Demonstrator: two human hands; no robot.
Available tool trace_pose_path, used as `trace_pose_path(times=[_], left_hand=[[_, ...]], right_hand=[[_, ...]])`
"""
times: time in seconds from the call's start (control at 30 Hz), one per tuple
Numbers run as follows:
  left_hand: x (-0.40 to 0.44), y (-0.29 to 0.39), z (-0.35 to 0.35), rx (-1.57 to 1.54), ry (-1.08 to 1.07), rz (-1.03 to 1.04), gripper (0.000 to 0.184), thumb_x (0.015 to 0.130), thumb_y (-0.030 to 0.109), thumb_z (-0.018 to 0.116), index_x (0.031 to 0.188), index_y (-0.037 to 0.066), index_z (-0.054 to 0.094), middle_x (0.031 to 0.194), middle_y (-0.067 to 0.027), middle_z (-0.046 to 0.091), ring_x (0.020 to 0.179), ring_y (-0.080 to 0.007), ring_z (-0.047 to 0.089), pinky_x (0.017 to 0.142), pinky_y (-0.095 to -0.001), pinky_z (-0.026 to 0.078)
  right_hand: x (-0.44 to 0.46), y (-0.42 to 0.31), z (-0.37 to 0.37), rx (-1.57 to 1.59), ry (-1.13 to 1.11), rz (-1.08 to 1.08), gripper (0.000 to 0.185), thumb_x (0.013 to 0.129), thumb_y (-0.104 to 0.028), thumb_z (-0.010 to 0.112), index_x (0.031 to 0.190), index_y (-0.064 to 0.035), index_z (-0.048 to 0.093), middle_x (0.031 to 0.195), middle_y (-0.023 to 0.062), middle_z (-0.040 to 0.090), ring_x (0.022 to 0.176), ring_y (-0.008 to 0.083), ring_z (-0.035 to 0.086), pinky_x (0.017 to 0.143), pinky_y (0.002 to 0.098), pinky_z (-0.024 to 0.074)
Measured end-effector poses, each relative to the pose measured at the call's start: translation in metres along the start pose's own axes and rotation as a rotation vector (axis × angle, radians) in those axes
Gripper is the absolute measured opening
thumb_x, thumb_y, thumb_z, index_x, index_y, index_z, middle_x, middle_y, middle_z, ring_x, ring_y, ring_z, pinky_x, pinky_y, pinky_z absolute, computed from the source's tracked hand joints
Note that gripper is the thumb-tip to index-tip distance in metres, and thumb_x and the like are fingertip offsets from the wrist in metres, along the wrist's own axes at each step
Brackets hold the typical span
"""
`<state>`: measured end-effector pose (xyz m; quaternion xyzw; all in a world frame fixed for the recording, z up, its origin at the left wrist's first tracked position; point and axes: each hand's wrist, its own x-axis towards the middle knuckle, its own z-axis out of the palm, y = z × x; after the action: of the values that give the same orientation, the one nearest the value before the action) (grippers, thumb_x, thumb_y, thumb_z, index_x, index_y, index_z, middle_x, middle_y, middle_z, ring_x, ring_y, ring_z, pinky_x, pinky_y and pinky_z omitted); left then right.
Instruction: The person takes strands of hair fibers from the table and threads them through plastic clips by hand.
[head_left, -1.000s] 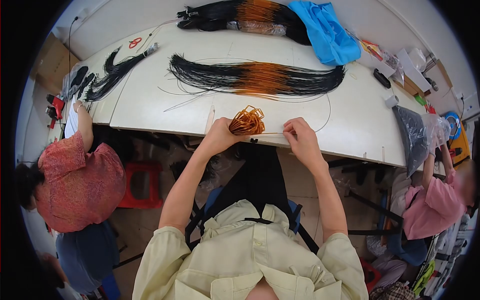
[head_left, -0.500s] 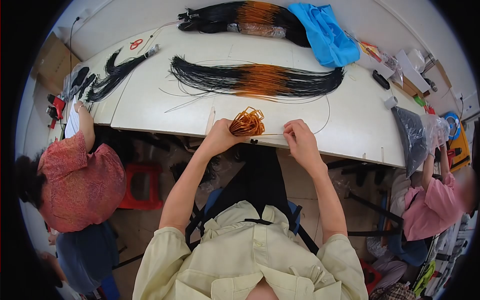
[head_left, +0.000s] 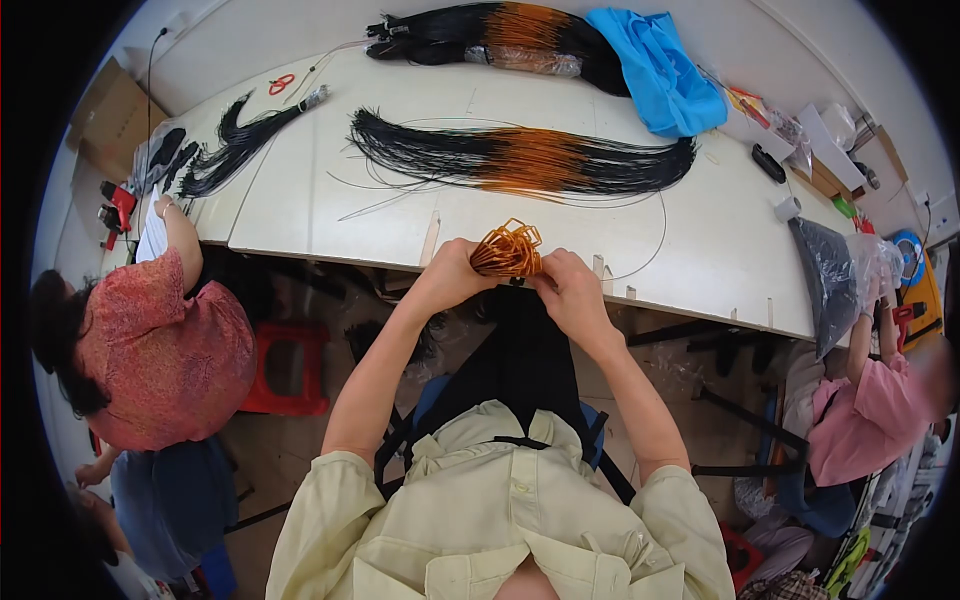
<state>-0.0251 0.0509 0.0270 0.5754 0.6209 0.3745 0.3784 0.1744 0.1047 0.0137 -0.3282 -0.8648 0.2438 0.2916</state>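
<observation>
My left hand (head_left: 448, 277) is closed round a bundle of bent orange wires (head_left: 508, 250) at the table's front edge. The looped ends of the bundle stick up to the right of my fingers. Close against its right side, my right hand (head_left: 572, 290) has its fingers pinched together on a thin wire (head_left: 657, 255), which curves away right and up over the table. Beyond both hands lies a spread of long black wires with an orange middle (head_left: 535, 160).
A thicker black and orange wire bundle (head_left: 525, 28) and a blue cloth (head_left: 655, 75) lie at the back. On the left are tied black wires (head_left: 240, 145) and red-handled scissors (head_left: 282, 84). One person (head_left: 165, 350) sits left, another (head_left: 865, 410) right.
My right hand has moved left along the wire, up to the orange bundle. My left hand still grips the bundle. The view has shifted slightly.
</observation>
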Motion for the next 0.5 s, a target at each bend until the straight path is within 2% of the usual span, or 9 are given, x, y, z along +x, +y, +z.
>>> trace_pose_path(times=[0.5], left_hand=[[-0.0039,0.0094,0.0003,0.043,0.005,0.011,0.019,0.071,0.003,0.073,0.082,-0.009,0.065,0.069,-0.0114,0.067,0.057,-0.0167,0.053,0.059,-0.0294,0.047]], right_hand=[[-0.0040,-0.0020,0.0023,-0.039,0.028,0.003,0.007,0.083,-0.003,0.064,0.089,-0.0001,0.061,0.079,0.0074,0.053,0.073,0.0239,0.052,0.066,0.0326,0.0431]])
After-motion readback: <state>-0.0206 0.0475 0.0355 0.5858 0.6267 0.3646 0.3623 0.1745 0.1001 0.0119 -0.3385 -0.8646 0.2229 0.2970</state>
